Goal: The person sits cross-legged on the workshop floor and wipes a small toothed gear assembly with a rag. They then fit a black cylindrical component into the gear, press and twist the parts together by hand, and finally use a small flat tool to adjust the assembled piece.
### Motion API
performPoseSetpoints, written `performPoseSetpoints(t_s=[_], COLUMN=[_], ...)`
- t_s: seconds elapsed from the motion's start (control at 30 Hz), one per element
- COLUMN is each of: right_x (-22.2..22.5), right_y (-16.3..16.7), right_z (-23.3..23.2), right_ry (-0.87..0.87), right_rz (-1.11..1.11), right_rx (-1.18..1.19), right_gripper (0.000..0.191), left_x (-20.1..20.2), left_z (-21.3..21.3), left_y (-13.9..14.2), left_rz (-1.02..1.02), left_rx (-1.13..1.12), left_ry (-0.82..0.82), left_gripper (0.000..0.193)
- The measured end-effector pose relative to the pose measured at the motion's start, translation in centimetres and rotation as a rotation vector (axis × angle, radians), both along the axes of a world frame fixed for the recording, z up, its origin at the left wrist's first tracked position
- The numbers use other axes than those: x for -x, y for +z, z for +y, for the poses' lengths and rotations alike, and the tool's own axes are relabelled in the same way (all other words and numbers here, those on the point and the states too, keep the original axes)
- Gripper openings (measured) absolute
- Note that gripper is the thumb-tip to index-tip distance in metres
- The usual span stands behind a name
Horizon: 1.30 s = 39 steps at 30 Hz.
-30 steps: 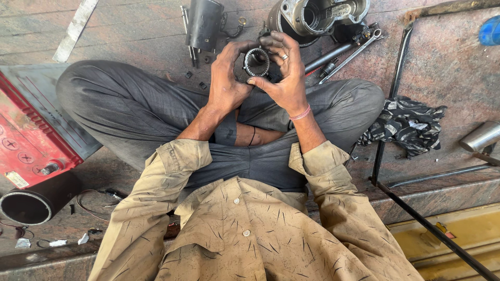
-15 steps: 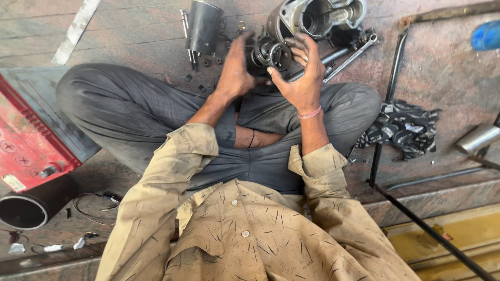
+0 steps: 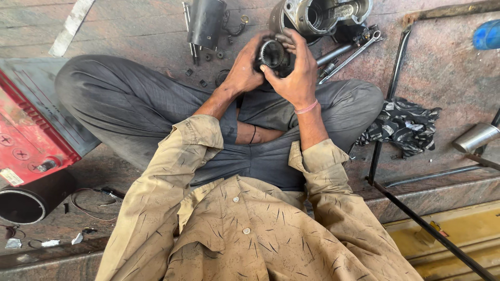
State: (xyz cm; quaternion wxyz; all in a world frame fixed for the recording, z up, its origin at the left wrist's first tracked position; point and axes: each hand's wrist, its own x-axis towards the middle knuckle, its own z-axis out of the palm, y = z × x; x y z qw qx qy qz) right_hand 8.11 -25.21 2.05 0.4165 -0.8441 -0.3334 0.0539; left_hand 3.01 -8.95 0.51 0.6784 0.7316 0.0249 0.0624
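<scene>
I sit cross-legged on a stone floor and hold a small round black metal part with a toothed inner ring (image 3: 272, 54) above my knees. My left hand (image 3: 245, 70) grips it from the left side. My right hand (image 3: 297, 73) wraps over it from the right, fingers curled around its far edge. Both hands are greasy. Just beyond the part lies a larger grey metal housing (image 3: 325, 15) with an open bore.
A black cylinder (image 3: 205, 23) and small loose nuts lie on the floor ahead. Spanners (image 3: 349, 52) rest beside the housing. A red battery (image 3: 23, 135) and black pipe (image 3: 26, 203) sit left. A dark rag (image 3: 401, 125), metal rods and a silver tube (image 3: 475, 138) lie right.
Both hands with the toothed part went forward toward the housing, then drew back a little. The part is now turned so its toothed opening faces me.
</scene>
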Motion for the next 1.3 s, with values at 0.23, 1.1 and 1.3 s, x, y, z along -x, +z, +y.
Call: performPoseSetpoints(t_s=[0.23, 1.1, 1.3], right_x=[-0.1, 0.3, 0.2], right_y=[-0.5, 1.9, 1.9], right_z=[0.0, -0.2, -0.3], right_ry=[0.009, 0.117, 0.134], right_rz=[0.069, -0.022, -0.059], right_rx=[-0.030, 0.050, 0.092], right_gripper=[0.082, 0.086, 0.087], left_x=[-0.7, 1.2, 1.2], left_z=[-1.7, 1.9, 2.5], left_y=[-0.5, -1.0, -0.8], left_rz=[-0.275, 0.022, 0.104], left_rx=[-0.191, 0.436, 0.468], left_ry=[0.002, -0.115, -0.163], left_gripper=[0.089, 0.102, 0.103])
